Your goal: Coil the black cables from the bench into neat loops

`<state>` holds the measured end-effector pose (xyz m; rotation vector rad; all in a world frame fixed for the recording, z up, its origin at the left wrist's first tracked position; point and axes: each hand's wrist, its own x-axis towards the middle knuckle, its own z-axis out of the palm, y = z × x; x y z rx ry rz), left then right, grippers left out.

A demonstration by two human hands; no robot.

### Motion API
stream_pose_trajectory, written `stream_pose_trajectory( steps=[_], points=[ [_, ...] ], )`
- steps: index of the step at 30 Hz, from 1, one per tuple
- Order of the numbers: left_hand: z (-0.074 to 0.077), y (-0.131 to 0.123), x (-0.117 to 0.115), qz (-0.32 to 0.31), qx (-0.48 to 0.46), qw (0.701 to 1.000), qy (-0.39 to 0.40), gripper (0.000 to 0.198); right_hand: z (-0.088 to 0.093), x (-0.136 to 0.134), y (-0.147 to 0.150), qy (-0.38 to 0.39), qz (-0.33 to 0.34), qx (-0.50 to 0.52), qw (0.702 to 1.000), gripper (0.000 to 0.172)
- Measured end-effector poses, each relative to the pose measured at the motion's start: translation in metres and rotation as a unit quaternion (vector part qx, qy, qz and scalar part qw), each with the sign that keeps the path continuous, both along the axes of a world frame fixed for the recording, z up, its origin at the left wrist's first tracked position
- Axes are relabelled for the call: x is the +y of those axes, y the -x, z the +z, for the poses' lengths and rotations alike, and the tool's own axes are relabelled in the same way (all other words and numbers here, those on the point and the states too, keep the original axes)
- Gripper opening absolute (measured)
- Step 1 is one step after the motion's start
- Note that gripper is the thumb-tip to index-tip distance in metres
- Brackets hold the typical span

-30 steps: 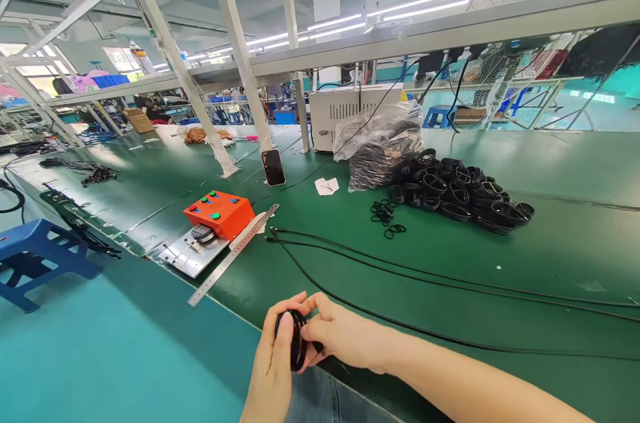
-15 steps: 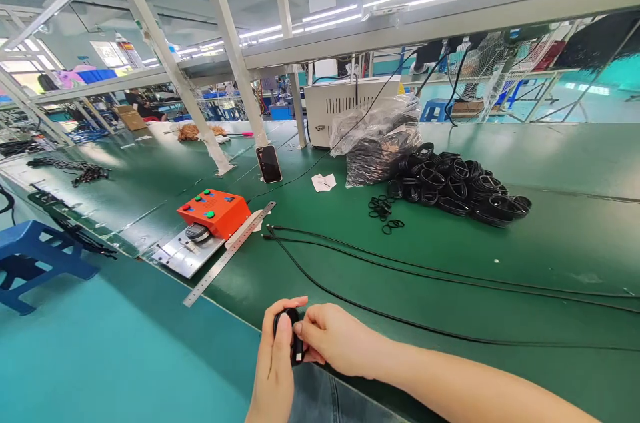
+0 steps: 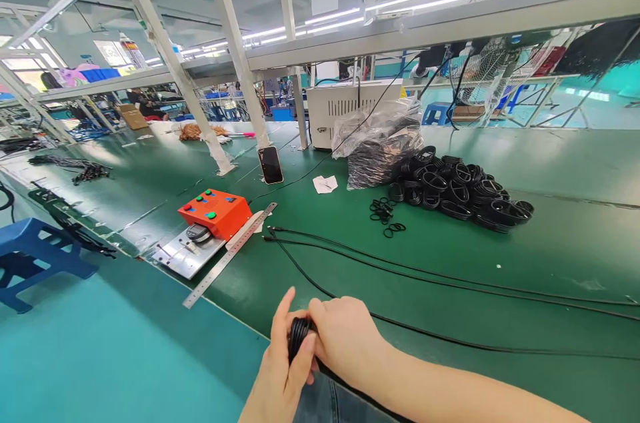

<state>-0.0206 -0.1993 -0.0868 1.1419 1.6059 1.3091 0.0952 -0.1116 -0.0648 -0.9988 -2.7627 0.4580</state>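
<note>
A coiled black cable is held between my two hands at the front edge of the bench. My left hand grips the coil with the thumb in front, its index finger raised. Against the coil's right side my right hand is closed, back of the hand up, its fingertips partly hidden. Just beyond, long black cables lie stretched across the green bench. Small black rings lie loose farther back, beside a heap of coiled black cables.
To the left sit an orange box with buttons, a metal plate and a steel ruler. A phone leans on a post. Behind stand a plastic bag and a pale metal case. A blue stool is at left.
The coil has turned in my hands, so its windings now face me and the connector end no longer shows. My right hand has rolled over and shifted slightly right and up.
</note>
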Motion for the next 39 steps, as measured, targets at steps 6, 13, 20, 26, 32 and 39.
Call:
stream_pose_trajectory(
  steps=[6, 13, 20, 26, 32, 39],
  points=[
    [0.002, 0.008, -0.005, -0.069, -0.043, 0.997, 0.017, 0.109, -0.015, -0.001, 0.0, -0.146, 0.106, 0.035, 0.983, 0.005],
    [0.012, 0.011, -0.005, -0.088, -0.073, 0.989, 0.089, 0.093, -0.018, 0.0, 0.0, -0.161, 0.132, 0.035, 0.977, 0.009],
    [0.023, 0.0, 0.005, -0.049, 0.092, 0.989, 0.106, 0.016, -0.004, -0.003, -0.003, -0.167, 0.134, 0.031, 0.976, 0.01],
    [0.017, 0.011, 0.012, -0.047, 0.151, 0.981, 0.117, 0.008, 0.006, -0.002, -0.007, -0.157, 0.152, 0.0, 0.976, 0.013],
    [0.013, 0.007, 0.024, -0.071, 0.12, 0.982, 0.128, 0.006, -0.01, -0.01, 0.002, -0.139, 0.086, 0.012, 0.987, 0.016],
    [0.015, 0.008, 0.031, -0.123, 0.057, 0.982, 0.134, 0.009, 0.013, -0.001, -0.006, 0.253, -0.023, 0.123, 0.959, 0.02]
  ],
)
